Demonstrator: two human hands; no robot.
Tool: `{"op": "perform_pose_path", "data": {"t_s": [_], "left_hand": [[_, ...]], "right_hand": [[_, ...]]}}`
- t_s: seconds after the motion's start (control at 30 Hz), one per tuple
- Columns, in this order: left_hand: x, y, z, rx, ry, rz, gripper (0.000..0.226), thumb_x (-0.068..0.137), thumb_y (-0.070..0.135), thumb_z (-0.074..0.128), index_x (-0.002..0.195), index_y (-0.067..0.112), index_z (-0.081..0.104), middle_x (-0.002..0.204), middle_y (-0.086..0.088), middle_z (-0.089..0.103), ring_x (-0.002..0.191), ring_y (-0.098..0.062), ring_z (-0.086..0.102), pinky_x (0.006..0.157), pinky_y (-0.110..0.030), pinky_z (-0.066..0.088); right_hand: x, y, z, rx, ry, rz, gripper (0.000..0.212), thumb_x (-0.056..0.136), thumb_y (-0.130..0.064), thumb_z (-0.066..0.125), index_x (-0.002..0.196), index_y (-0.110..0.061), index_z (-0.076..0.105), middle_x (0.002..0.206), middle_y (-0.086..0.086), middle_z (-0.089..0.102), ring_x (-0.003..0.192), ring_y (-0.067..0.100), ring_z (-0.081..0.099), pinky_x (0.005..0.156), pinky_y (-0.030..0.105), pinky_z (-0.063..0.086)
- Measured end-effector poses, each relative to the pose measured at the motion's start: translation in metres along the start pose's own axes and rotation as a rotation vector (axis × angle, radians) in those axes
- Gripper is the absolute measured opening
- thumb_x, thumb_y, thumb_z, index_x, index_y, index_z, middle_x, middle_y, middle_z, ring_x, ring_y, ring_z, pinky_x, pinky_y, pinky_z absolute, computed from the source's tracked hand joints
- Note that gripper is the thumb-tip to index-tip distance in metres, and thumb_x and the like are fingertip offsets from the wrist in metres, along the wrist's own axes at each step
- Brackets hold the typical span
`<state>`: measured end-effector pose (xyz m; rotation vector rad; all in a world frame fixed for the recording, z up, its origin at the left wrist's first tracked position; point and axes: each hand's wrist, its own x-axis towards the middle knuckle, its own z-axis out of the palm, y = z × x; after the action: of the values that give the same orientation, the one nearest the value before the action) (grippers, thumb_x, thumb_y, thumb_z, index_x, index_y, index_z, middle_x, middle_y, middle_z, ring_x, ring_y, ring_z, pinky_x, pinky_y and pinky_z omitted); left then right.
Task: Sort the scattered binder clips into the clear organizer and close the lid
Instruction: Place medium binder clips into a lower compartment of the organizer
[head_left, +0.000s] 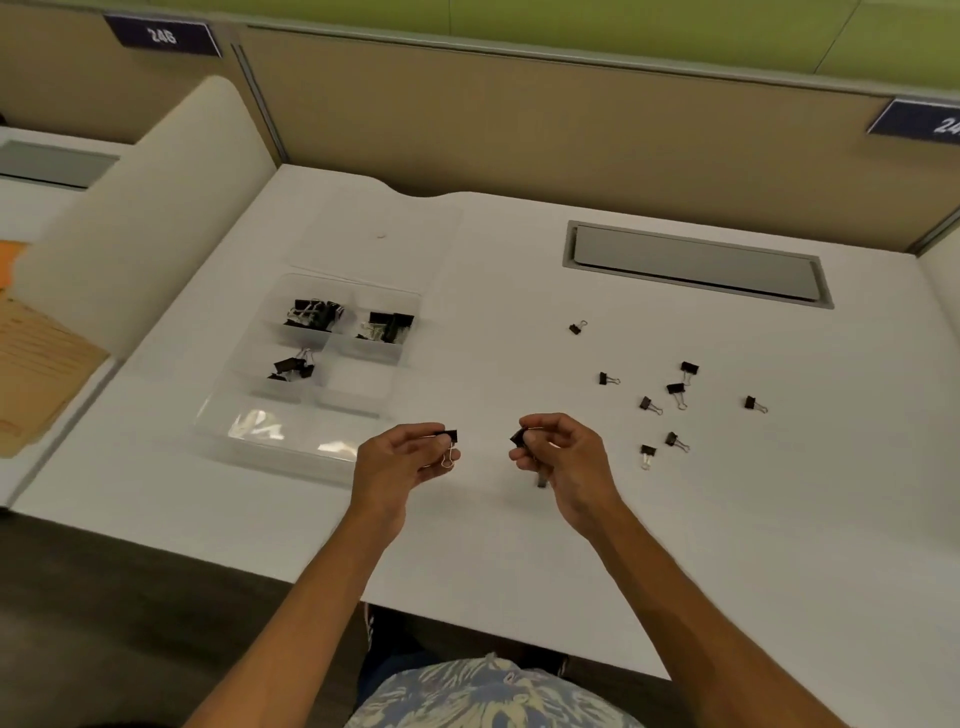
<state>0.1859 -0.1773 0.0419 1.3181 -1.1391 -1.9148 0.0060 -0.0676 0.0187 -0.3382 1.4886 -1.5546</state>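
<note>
The clear organizer (291, 436) lies on the white desk at the left, its lid (384, 234) open flat behind it. Black binder clips fill three compartments: back left (314, 313), back right (387, 326) and middle left (292, 366). Several loose binder clips (675, 395) lie scattered on the desk at the right. My left hand (400, 462) pinches one black clip (448, 439) just right of the organizer's front corner. My right hand (563, 457) holds another black clip (519, 438) above the desk's middle.
A grey cable hatch (696, 265) is set into the desk (519, 545) at the back right. Beige partition walls close off the back and left. Tan folders (36, 364) lie on the neighbouring desk at far left.
</note>
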Motion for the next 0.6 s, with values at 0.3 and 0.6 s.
{"op": "perform_pose_path", "data": {"t_s": [0.3,0.6], "left_hand": [[0.05,0.048,-0.122,0.173,0.025,0.104,0.019,0.082,0.004,0.074,0.1,0.01,0.073,0.085,-0.011,0.075,0.073,-0.023,0.07,0.073,-0.031,0.057],[0.097,0.089,-0.194,0.257,-0.026,0.129,0.018,0.083,0.008,0.074,0.101,0.011,0.074,0.081,-0.01,0.075,0.066,-0.022,0.069,0.065,-0.027,0.057]], "right_hand": [[0.013,0.024,0.137,0.03,0.025,-0.046,0.019,0.088,0.009,0.062,0.107,0.005,0.066,0.085,0.025,0.07,0.075,0.031,0.069,0.072,0.032,0.058],[0.04,0.033,0.226,-0.008,0.12,-0.069,0.017,0.085,0.008,0.067,0.102,0.005,0.068,0.089,0.028,0.071,0.071,0.029,0.068,0.068,0.031,0.058]]}}
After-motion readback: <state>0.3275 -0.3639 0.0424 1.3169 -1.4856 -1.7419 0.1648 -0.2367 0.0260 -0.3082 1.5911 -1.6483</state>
